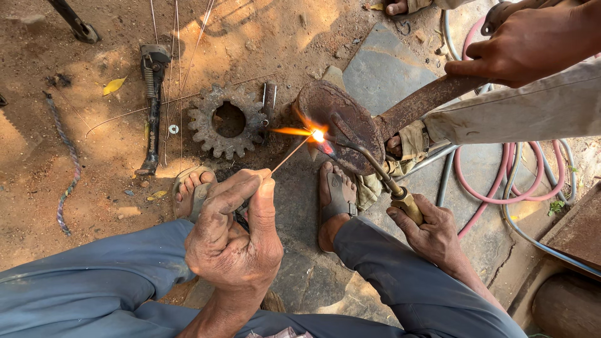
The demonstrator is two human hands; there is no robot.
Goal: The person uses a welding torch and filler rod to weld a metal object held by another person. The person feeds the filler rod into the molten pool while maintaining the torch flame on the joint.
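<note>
On the dirt ground and grey stone slab seen from the head camera: no packages, labels or signs can be made out. Item one, filler rod, thin and straight, pinched between thumb and forefinger of the left hand, whose other fingers are curled in; the rod runs up and right from the fingertips to a bright glowing spot. Item two, welding torch, brass-bodied with a bent metal neck, gripped at its brass end by the closed fingers of the right hand; its tip sits at the same glowing spot, with an orange flame streaming left. Item three, rusty shovel blade, rounded, lying at centre with the glow on its left face; its rusty shank rises up and right. Item four, another person's hand, upper right, fingers closed just above that shank. Item five, rusty gear wheel, flat on the dirt just left of the flame. Item six, dark metal stand, lying further left. Item seven, pink hose and grey hose, looped at right. Sandalled feet rest below the blade.
</note>
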